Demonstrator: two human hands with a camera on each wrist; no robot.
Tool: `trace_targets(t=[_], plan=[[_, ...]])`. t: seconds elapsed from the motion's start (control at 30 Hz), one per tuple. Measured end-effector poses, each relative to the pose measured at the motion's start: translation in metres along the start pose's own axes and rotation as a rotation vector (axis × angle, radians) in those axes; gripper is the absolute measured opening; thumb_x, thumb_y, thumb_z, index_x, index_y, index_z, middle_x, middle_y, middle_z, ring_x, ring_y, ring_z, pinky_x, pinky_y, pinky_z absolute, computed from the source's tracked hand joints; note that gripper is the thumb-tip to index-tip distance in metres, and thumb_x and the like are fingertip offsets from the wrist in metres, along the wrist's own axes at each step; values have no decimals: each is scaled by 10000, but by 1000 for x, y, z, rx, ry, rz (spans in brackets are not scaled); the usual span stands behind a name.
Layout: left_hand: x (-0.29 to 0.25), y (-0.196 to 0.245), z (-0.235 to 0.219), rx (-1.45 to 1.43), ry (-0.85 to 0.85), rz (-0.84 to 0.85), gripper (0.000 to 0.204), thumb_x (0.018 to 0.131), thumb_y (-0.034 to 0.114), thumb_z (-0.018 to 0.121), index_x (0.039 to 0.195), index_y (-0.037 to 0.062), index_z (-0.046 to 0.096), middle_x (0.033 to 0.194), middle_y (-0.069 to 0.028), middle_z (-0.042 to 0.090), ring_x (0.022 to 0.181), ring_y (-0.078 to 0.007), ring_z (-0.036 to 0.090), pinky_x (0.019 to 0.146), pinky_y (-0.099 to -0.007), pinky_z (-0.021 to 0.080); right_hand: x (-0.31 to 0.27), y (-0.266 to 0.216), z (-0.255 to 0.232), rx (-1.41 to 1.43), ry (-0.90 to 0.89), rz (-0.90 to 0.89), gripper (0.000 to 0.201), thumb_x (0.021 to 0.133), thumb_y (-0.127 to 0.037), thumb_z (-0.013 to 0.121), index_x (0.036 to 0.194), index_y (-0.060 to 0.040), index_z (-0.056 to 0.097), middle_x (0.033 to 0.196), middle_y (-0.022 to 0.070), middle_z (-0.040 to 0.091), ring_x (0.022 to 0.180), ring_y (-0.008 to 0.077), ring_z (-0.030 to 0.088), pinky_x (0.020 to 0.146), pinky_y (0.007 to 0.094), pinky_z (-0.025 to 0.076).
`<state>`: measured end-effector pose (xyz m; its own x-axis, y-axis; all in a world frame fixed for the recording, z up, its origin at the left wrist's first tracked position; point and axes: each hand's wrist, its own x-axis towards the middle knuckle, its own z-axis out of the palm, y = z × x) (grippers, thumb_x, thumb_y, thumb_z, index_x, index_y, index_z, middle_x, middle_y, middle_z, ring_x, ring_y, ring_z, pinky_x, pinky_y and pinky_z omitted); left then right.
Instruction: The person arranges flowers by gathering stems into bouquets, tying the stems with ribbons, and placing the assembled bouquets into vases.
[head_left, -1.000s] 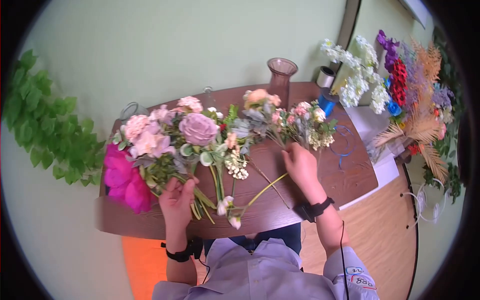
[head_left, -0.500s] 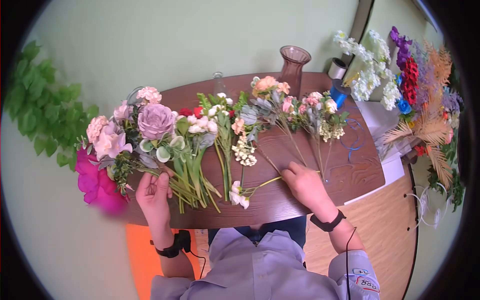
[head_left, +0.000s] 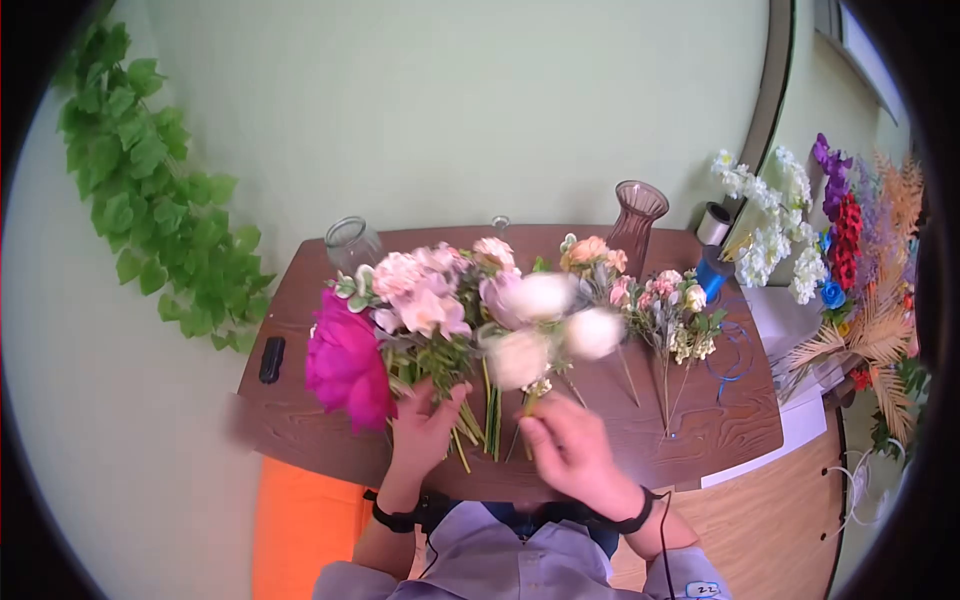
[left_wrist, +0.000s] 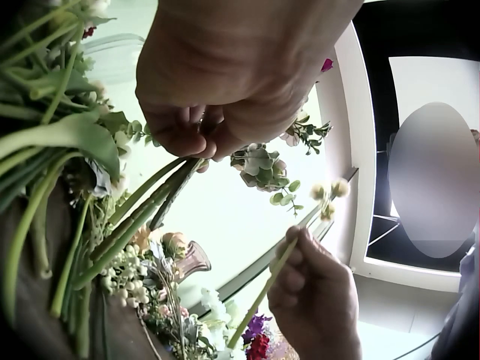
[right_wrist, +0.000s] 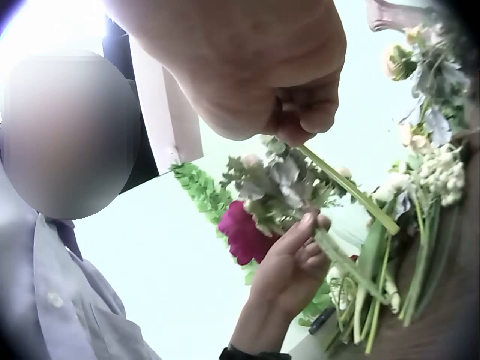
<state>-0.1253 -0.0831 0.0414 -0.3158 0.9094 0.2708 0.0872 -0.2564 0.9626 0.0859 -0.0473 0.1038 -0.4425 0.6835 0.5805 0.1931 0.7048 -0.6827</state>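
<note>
My left hand pinches a bundle of green stems under a bunch of pink flowers. A large magenta flower stands at the bunch's left side. In front of my body, my right hand grips a single green stem between thumb and fingers. White blooms top that stem, blurred in the head view and partly covering a mauve rose. In the right wrist view, its lower end points toward the stems lying on the table.
Peach flowers and small pink sprays lie on the brown table. Behind stand a clear jar, a purple glass vase and a blue spool. A black object lies at left.
My right hand took hold of the white-flower stem from the table, raised it blooms up and brought it left toward the bunch. My left hand keeps holding the bunch; the head view has shifted.
</note>
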Motion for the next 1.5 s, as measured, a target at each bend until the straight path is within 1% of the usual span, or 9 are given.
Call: trace_targets(t=[0.43, 0.57, 0.7, 0.9, 0.97, 1.03, 1.2, 1.33, 1.5], plan=[[-26, -21, 17, -83, -131, -110, 99, 995, 37, 560, 1065, -5, 615, 831, 3, 627, 691, -41, 546, 587, -194, 446, 8, 35, 10, -243, -208, -74, 105, 903, -170, 654, 905, -67, 634, 810, 141, 634, 719, 360, 647, 597, 465, 507], [-21, -15, 11, -33, -129, -134, 132, 972, -18, 546, 1075, -16, 629, 918, -36, 667, 751, -71, 606, 619, -217, 483, 8, 37, 10, -269, -243, -46, 230, 851, -258, 715, 992, -84, 666, 957, 154, 650, 918, 363, 644, 769, 489, 532], [-29, 3, 16, 121, -159, -12, 130, 953, 86, 675, 1022, -3, 610, 819, -11, 623, 670, -68, 550, 590, -218, 439, 9, 62, 12, 0, -144, -34, 270, 859, -279, 740, 1027, -80, 669, 1094, 154, 660, 1003, 344, 650, 875, 444, 527], [-25, 7, 28, -43, -129, -70, 137, 954, 63, 656, 1053, 6, 582, 840, -10, 622, 661, -67, 534, 571, -218, 423, 24, 43, -8, 289, -452, 344, 360, 979, -327, 634, 816, -14, 703, 746, 109, 656, 733, 138, 633, 667, 332, 499], [-14, 25, 30, -183, -200, -100, 163, 960, 38, 640, 1093, -14, 562, 1000, -55, 654, 821, -89, 584, 716, -233, 474, 23, 63, 3, 280, -585, 368, 314, 1003, -322, 615, 1034, -9, 618, 861, 64, 648, 805, 99, 639, 708, 296, 531], [-2, 24, 23, -173, -253, -71, 177, 961, 40, 641, 1112, -14, 564, 1004, -61, 657, 820, -94, 590, 700, -240, 478, 17, 62, 12, 834, -482, 465, 313, 1032, -332, 562, 1035, -23, 612, 788, 48, 648, 800, 105, 637, 691, 296, 527], [32, 61, 28, -159, -293, 17, 233, 959, 40, 644, 1174, -20, 577, 986, -89, 673, 740, -134, 643, 618, -268, 513, 26, 49, 4, 981, -608, 320, 379, 1092, -339, 392, 1094, 0, 561, 795, 35, 620, 684, 143, 663, 643, 275, 533], [57, 73, 29, -124, -372, 62, 231, 969, 49, 632, 1179, -27, 573, 940, -98, 683, 706, -154, 675, 608, -282, 547, 39, 48, 3, 1144, -614, 344, 389, 1091, -353, 391, 1109, -2, 556, 772, 38, 600, 689, 143, 658, 636, 274, 525], [72, 83, 20, -45, -510, 90, 255, 959, 59, 633, 1203, 3, 583, 996, -125, 697, 802, -172, 689, 696, -297, 556, 47, 61, -9, 1100, -529, 195, 350, 1045, -325, 536, 1197, -24, 632, 1046, 20, 677, 913, 103, 631, 828, 255, 490]])
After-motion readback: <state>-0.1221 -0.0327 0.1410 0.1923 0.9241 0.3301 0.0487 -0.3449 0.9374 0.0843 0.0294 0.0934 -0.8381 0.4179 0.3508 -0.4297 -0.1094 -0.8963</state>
